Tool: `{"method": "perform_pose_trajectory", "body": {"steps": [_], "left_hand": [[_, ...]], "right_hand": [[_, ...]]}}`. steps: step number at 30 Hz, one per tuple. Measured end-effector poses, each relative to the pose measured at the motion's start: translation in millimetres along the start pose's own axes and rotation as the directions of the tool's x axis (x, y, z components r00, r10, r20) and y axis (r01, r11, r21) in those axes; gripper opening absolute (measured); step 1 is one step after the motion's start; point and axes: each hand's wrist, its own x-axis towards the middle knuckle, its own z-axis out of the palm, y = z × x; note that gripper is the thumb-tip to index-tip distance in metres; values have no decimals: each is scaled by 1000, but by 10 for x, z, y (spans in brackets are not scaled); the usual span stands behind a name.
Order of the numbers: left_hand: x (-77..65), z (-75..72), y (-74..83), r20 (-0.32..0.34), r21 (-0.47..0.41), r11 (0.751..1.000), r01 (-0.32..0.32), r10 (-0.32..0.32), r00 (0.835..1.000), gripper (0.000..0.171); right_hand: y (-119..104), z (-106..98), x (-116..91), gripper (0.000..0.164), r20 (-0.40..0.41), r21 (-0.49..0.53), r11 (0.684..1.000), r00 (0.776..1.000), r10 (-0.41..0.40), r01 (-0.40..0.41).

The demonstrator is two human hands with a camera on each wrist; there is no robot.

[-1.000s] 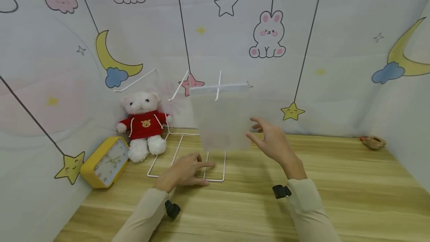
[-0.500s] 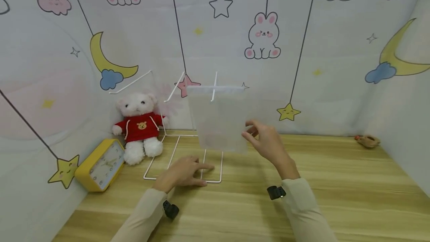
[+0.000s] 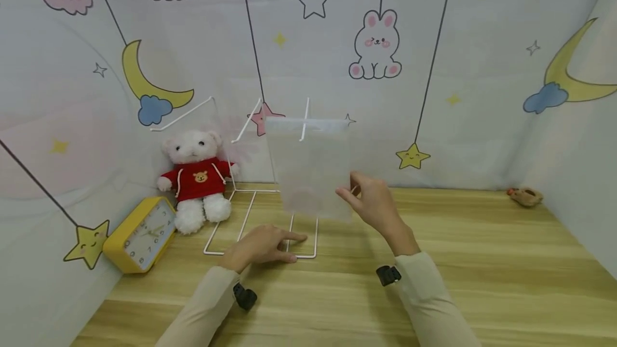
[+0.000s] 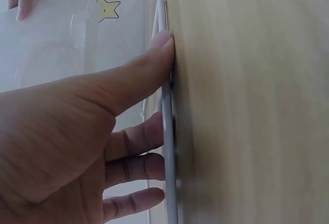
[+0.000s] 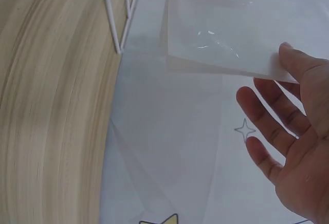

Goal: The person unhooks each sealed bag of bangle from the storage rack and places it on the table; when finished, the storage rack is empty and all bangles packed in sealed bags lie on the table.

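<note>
Fingers [image 5: 294,62] of right hand [image 3: 376,205], earlier apart, now pinch bag [image 3: 309,170] edge; left hand [image 3: 260,243], fingers apart, on rack [image 4: 168,116].

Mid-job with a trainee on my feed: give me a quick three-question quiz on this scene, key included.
1. True or false: the left hand touches the white wire rack.
2. How does the right hand meet the translucent bag? A: pressing its middle. B: pinching its edge. C: not touching it.
3. Fill in: the teddy bear sits beside a ____ clock.

Key: 1 true; 2 B; 3 yellow.
</note>
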Motion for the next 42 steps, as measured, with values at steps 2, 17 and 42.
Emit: {"method": "perform_pose_trajectory", "body": {"steps": [2, 17, 42], "left_hand": [[2, -7, 8, 6, -7, 1000, 11, -11, 1000, 54], [-17, 27, -6, 21, -30, 999, 36, -35, 999, 55], [-27, -2, 0, 28, 1, 1000, -30, 30, 999, 54]], "right_hand": [[-2, -10, 7, 25, 3, 1, 1000, 1000, -6, 6], [45, -315, -3, 34, 52, 66, 998, 999, -18, 14], [28, -696, -42, 19, -95, 132, 985, 991, -95, 108]]}}
